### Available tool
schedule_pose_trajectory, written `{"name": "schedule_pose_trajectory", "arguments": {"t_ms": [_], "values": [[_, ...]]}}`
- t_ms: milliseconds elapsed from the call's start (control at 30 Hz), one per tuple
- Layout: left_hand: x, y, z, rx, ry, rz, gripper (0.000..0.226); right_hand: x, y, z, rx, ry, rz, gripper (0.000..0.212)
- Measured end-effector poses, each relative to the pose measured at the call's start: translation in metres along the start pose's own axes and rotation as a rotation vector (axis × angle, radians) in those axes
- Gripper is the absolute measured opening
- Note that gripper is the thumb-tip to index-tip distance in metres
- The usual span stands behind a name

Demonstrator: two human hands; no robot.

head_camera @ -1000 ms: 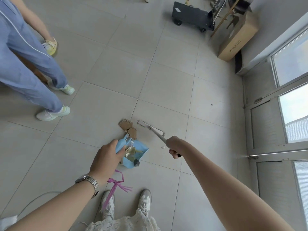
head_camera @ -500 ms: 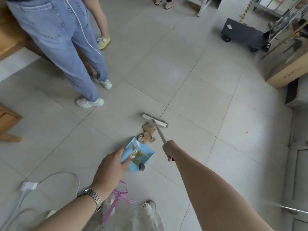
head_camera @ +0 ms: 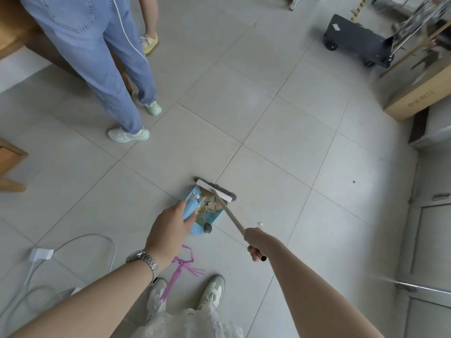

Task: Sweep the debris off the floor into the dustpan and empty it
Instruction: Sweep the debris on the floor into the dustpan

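Head view: the left hand grips the near left side of a blue dustpan, with the fingers curled round it and the back of the hand towards the camera. A metal wristwatch sits on that wrist. The dustpan rests low on the grey tiled floor, its mouth pointing away from the person.

The right hand is closed in a fist round the near end of a brush handle. The dark tip of the handle shows just below the fist. The brush lies with its white head and grey bristles across the far edge of the dustpan, touching it.

The debris, made up of brown cardboard scraps and pale paper pieces, lies inside the dustpan just beside the brush head. One small white scrap lies on the tile to the right of the handle, apart from the dustpan.

A pink ribbon lies on the floor near the wearer's pale shoes. A white cable loops at the lower left. A second person in blue jeans stands at the upper left, well apart. A black wheeled case and a cardboard box stand at the upper right.
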State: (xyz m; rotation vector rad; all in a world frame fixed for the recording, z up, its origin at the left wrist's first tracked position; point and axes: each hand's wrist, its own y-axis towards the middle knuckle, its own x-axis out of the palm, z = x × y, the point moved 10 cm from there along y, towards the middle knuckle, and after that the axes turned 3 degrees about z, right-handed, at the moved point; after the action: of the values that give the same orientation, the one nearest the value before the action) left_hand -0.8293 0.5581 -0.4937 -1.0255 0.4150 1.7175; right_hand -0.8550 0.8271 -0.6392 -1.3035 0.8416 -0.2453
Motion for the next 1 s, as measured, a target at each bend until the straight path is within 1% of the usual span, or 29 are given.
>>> {"name": "schedule_pose_trajectory", "arguments": {"t_ms": [33,100,167,233,467,567,600,700,733,800,867,933,967,1000], "values": [[-0.001,-0.001,-0.001,-0.001,-0.01,0.005,0.025,0.007,-0.007,0.007,-0.001,-0.007,-0.016,0.017],[-0.002,-0.005,-0.004,0.013,-0.022,0.0,0.025,0.021,-0.02,0.019,-0.009,0.015,-0.057,0.015],[-0.002,-0.008,-0.007,0.043,-0.02,-0.02,0.025,0.029,-0.033,0.028,0.012,0.108,-0.099,0.013],[-0.004,-0.01,-0.013,0.05,-0.023,-0.026,0.026,0.028,-0.045,0.032,0.044,0.175,-0.117,0.015],[-0.017,-0.013,-0.032,0.062,-0.056,-0.049,0.026,-0.004,-0.084,0.037,0.092,0.225,-0.012,0.024],[-0.02,-0.019,-0.036,0.095,-0.042,-0.07,0.025,-0.011,-0.093,0.029,0.101,0.181,0.068,0.027],[-0.022,-0.022,-0.038,0.104,-0.039,-0.071,0.025,-0.013,-0.095,0.024,0.085,0.161,0.089,0.028],[-0.024,-0.028,-0.043,0.108,-0.046,-0.063,0.023,-0.008,-0.088,-0.01,-0.106,0.181,0.109,0.028],[-0.025,-0.029,-0.046,0.106,-0.046,-0.059,0.022,-0.005,-0.085,-0.02,-0.134,0.191,0.118,0.027],[-0.023,-0.03,-0.05,0.109,-0.037,-0.066,0.021,0.006,-0.067,-0.026,-0.098,0.195,0.139,0.029],[-0.022,-0.03,-0.051,0.119,-0.024,-0.079,0.02,0.031,-0.058,-0.026,0.037,0.239,0.091,0.036],[-0.023,-0.03,-0.052,0.121,-0.029,-0.092,0.02,0.045,-0.051,-0.018,0.116,0.256,0.116,0.039],[-0.023,-0.029,-0.052,0.119,-0.035,-0.097,0.02,0.052,-0.051,-0.015,0.124,0.197,0.081,0.038],[-0.025,-0.027,-0.052,0.116,-0.041,-0.095,0.02,0.061,-0.051,-0.015,0.095,0.137,0.016,0.037]]}}
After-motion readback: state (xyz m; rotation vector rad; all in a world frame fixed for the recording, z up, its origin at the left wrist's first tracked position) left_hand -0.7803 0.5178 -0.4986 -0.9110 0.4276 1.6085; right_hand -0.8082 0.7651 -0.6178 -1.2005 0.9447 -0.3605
